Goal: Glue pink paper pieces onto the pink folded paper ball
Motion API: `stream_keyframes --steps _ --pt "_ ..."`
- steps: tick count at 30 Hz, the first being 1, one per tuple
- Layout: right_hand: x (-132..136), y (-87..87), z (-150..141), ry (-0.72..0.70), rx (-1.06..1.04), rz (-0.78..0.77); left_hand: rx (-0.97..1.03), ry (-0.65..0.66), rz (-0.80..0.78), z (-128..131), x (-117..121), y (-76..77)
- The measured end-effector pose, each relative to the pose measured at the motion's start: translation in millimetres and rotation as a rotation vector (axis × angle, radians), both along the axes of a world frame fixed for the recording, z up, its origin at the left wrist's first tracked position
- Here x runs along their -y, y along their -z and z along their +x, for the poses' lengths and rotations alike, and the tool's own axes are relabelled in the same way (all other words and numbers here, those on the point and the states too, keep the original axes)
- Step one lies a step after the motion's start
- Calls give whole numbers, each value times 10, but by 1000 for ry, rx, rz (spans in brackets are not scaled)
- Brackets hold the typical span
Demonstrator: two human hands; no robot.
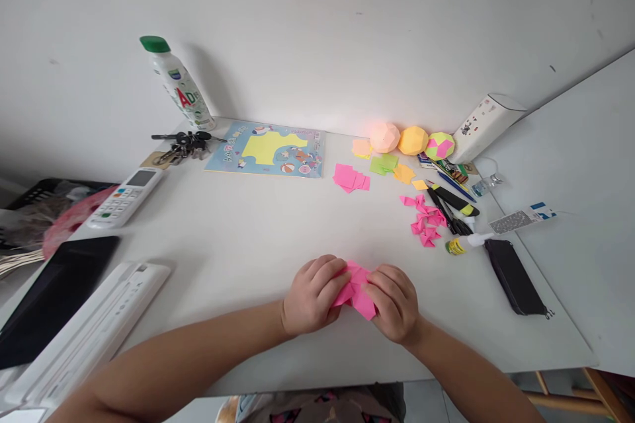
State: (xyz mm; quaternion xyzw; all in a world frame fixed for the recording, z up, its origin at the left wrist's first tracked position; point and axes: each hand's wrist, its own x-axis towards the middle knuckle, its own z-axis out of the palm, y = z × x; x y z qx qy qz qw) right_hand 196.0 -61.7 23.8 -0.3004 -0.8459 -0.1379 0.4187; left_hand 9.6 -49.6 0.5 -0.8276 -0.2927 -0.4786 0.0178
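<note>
Near the table's front edge, a pink folded-paper piece (358, 285) is held between both hands. My left hand (316, 294) pinches its left side, fingers curled over the top. On the other side, my right hand (394, 301) grips the right edge; its thumb is hidden. The paper has several folded facets joined together, and its underside is mostly out of sight. To the right lie several small pink folded paper units (427, 219) in a loose heap. Farther back are pink paper squares (350, 177), green paper squares (383, 164) and orange paper pieces (404, 174).
Three paper balls (413, 141) line the wall. Scissors (449, 211), a cutter (455, 199), a glue bottle (466, 244) and a black pouch (516, 277) lie right. Leftward are a blue booklet (307, 162), keys (186, 144), a spray can (181, 89), a remote (126, 197) and a tablet (54, 291).
</note>
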Motion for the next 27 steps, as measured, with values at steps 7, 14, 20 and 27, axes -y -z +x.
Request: stream_keyframes --steps 7,14,20,27 --pt "-1 -55 -8 28 2 -28 -11 18 -27 -1 -4 21" --pt "1 -124 2 -1 23 -7 13 54 -76 8 10 62" --pt "2 -132 -4 8 4 -14 55 62 -72 1 20 53" --pt "-6 -50 -30 53 -31 -56 39 31 -54 13 8 -22"
